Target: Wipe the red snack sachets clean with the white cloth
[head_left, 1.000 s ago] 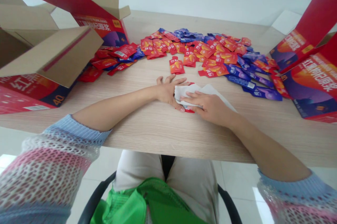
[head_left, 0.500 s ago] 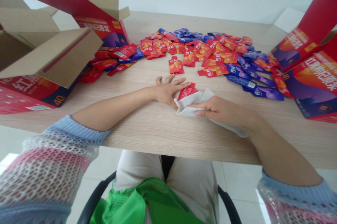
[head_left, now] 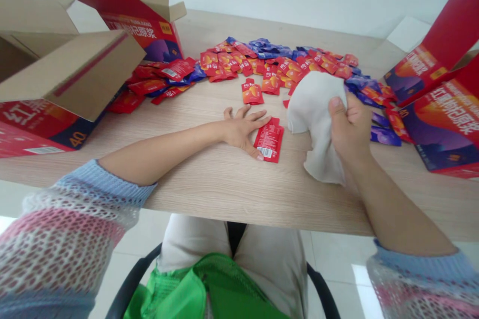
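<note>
My left hand (head_left: 241, 128) lies flat on the wooden table (head_left: 232, 179) with its fingers spread, the fingertips touching a red sachet (head_left: 269, 139) that lies face down beside it. My right hand (head_left: 350, 127) is raised above the table to the right, closed on a white cloth (head_left: 314, 114) that hangs down from it. A little beyond my left hand sits a single red sachet (head_left: 251, 93). Behind that spreads a wide pile of red and blue sachets (head_left: 299, 67).
An open cardboard box (head_left: 56, 74) with red printed sides stands at the left, and another open red box (head_left: 149, 24) behind it. Two red and purple boxes (head_left: 445, 104) stand at the right. A green bag (head_left: 209, 289) rests on my lap below the table edge.
My right hand has lifted the white cloth off the red sachet and moved it up and to the right. The sachet now lies uncovered by my left hand, which has stayed in place.
</note>
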Demonstrator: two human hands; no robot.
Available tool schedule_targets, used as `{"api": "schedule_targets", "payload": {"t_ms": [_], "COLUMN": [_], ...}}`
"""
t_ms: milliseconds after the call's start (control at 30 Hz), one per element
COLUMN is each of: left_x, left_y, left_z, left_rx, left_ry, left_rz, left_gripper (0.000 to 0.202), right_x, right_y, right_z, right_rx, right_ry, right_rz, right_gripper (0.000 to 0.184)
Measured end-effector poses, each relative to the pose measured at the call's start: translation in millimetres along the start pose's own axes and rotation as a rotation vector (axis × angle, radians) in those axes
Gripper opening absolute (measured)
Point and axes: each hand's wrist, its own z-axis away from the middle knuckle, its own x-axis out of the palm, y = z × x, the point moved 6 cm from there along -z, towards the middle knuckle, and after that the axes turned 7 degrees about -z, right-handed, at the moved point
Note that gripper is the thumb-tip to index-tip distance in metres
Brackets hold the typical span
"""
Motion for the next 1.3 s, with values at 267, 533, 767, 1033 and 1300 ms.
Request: {"api": "schedule_targets", "payload": {"t_ms": [267, 533, 767, 1033, 1300], "left_x": [0.7, 0.1, -0.7, 0.1, -1.9], "left_y": [-2.5, -2.9, 1.6, 10.0, -1.2], "left_z": [-4.5, -2.6, -2.1, -3.9, -4.4], "left_rx": [0.018, -0.018, -0.043, -0.023, 0.039], "left_ry": [-0.005, 0.006, -0.047, -0.179, -0.265], "left_rz": [0.005, 0.015, -0.024, -0.023, -0.041], "left_gripper": [0.115, 0.118, 0.118, 0.126, 0.119], "right_x": [88.8, 97.5, 91.7, 75.6, 51.4], "right_y": [-19.5, -36.0, -51.9, -55.8, -47.3], "right_z": [42.7, 51.2, 54.7, 47.8, 45.3], "right_rx": [-0.138, -0.241, -0.273, -0.269, -0.05], "right_ry": [-0.445, -0.669, -0.737, -0.931, -0.902], "right_rz": [0.382, 0.318, 0.44, 0.309, -0.108], "right_gripper": [0.049, 0.049, 0.048, 0.045, 0.04]}}
